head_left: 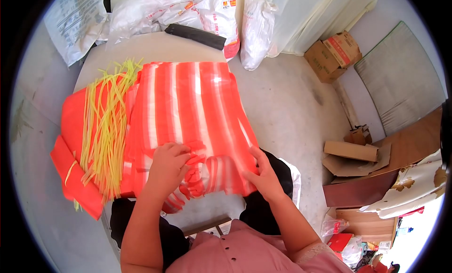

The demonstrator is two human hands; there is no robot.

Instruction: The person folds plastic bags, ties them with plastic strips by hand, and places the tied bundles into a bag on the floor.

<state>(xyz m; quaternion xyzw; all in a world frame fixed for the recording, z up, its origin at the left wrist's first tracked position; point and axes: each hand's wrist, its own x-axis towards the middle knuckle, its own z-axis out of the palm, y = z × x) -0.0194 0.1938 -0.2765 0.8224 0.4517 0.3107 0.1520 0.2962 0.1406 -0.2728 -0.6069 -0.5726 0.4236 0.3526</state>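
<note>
A stack of red-and-white striped plastic sheets (188, 108), perhaps bags, lies over the table in front of me and hangs towards my lap. My left hand (168, 163) rests on its near part, fingers curled into a bunched, ruffled portion of the striped plastic. At the stack's right edge, my right hand (264, 178) touches the plastic with thumb and forefinger spread apart. The near end of the top layer curls up between both hands. Left of the stack, a bundle of thin yellow strips (106, 131) lies across folded red plastic (70, 117).
A black roll (195, 36) lies on the table's far side (141, 44), before white printed sacks (207, 11). Another white sack (258, 32) stands on the floor. Cardboard boxes (329, 61) sit against the wall, with an opened carton (351, 153) at right.
</note>
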